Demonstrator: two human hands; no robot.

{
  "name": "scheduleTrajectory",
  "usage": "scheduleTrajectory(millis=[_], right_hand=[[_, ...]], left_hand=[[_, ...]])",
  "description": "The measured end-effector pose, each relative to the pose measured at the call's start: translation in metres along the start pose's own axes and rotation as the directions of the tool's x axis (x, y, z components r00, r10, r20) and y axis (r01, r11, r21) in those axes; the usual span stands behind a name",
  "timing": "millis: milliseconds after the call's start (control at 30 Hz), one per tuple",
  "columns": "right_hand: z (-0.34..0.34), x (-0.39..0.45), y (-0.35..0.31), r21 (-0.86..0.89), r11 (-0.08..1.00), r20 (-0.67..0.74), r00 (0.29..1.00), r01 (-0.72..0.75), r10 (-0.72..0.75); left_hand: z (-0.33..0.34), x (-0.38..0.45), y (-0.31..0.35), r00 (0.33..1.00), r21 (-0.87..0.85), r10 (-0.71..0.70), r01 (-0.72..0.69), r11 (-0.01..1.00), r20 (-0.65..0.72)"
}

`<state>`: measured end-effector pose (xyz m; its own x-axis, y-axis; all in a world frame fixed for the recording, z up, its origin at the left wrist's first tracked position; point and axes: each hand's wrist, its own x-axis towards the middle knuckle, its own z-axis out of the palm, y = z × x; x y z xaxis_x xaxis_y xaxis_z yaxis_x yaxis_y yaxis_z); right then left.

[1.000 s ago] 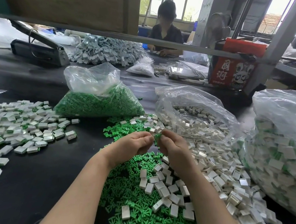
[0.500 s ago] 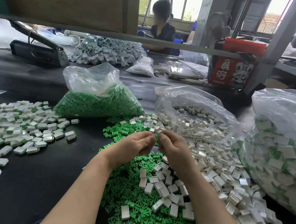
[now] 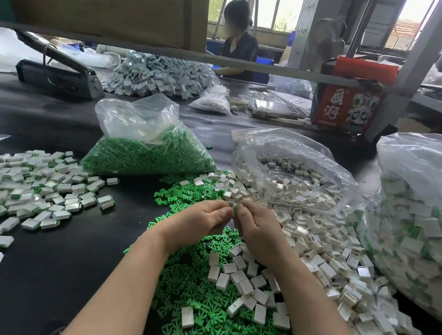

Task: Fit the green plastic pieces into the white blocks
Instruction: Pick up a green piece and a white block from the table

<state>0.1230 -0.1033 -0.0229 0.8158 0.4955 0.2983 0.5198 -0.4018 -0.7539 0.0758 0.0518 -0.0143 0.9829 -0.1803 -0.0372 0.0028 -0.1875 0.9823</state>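
Together, the left hand (image 3: pixel 198 219) and right hand (image 3: pixel 255 232) meet fingertip to fingertip above the black counter (image 3: pixel 48 272), each grip pinching a small green plastic piece (image 3: pixel 234 208) between them; whether a block is held too cannot be told. Below lie loose green plastic pieces (image 3: pixel 199 315) and small white rectangular blocks (image 3: pixel 315 248), with assembled white-and-green blocks (image 3: pixel 21 187) heaped left.

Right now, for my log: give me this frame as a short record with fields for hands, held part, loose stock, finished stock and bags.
hands: left hand and right hand meet fingertip to fingertip above the table
held part: green plastic piece pinched between them; any block hidden
loose stock: green pieces pile, white blocks
finished stock: assembled blocks at left
bags: green pieces bag, white blocks bag
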Motion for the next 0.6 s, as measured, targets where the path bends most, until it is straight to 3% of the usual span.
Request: scheduleTrajectory(millis=[333,600], right_hand=[[0.0062,-0.0033,-0.0041,0.215,0.976,-0.077,0.996,-0.037,0.054],[0.0062,-0.0017,-0.0017,0.161,0.986,-0.060,0.997,-0.039,0.050]], left_hand=[[0.0049,0.0011,-0.0018,0.996,-0.084,0.067,-0.072,0.994,-0.062],[0.0044,0.0031,-0.0026,0.997,-0.021,0.051,-0.052,0.998,-0.055]])
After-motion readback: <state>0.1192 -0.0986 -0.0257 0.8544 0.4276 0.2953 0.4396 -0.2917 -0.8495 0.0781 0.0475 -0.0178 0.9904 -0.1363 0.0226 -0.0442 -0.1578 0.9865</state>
